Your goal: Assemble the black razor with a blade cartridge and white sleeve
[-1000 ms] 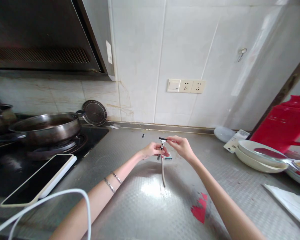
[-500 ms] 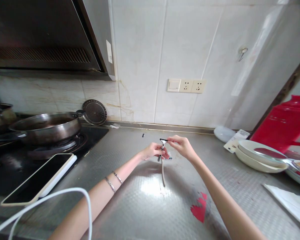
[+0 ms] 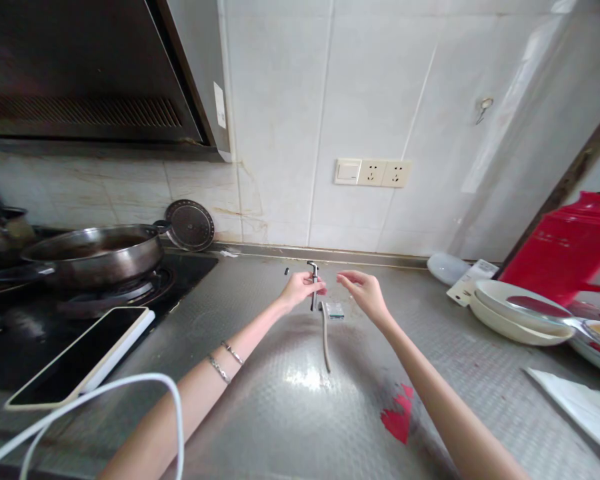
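My left hand grips the handle of a small black-and-silver razor, held upright over the counter with its bent head at the top. My right hand is a short way to the right, apart from the razor. Its thumb and fingertips are drawn together, and anything between them is too small to make out. Below the hands, a small clear case with a greenish part lies on the steel counter. Beside the case, a thin beige tube or cord runs toward me.
A small black piece lies behind my left hand. At left are a phone, a white cable and a pan on the stove. Bowls, a card and a red jug stand at right.
My right hand has come off the razor's head and sits just right of it. My left hand has raised the razor slightly and turned it, uncovering the clear case.
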Tool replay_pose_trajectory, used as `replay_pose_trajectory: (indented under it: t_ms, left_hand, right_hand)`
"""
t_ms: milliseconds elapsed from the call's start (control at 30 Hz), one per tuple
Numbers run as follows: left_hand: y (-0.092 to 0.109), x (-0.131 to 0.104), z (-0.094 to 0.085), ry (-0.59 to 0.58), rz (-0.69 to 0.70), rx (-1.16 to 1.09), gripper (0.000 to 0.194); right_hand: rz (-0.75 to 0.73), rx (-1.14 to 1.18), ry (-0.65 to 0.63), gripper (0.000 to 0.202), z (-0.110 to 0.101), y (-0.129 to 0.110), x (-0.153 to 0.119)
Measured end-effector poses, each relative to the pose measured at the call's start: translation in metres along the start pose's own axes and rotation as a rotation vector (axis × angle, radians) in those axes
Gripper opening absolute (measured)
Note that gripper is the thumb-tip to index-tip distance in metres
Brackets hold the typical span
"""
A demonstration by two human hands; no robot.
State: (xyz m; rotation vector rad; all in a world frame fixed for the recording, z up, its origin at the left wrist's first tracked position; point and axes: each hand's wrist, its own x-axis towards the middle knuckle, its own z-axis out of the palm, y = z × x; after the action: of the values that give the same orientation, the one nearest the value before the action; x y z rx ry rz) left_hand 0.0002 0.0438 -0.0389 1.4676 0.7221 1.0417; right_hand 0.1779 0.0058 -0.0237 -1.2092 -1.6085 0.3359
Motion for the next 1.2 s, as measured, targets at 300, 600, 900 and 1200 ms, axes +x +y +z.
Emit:
replay_pose_trajectory:
  t_ms: [300, 600, 900, 1200]
  left_hand:
    - [0.006, 0.002, -0.004, 0.294, 0.120, 0.397, 0.032]
    - [-0.001, 0.001, 0.006, 0.326, 0.090, 0.630, 0.045]
    - [0.009, 0.002, -0.017, -0.049, -0.212, 0.520, 0.047]
    - [0.037, 0.003, -0.065, -0.101, -0.428, 0.674, 0.041]
  right_hand:
    - [0.028, -0.266, -0.220, 0.040, 0.033, -0.024, -0.025]
    - [0.092, -0.369, -0.289, 0.031, 0.050, -0.033, -0.035]
    - [0.291, -0.238, -0.410, 0.036, 0.045, -0.028, -0.029]
    - [0.524, -0.128, -0.688, 0.025, 0.042, -0.023, -0.031]
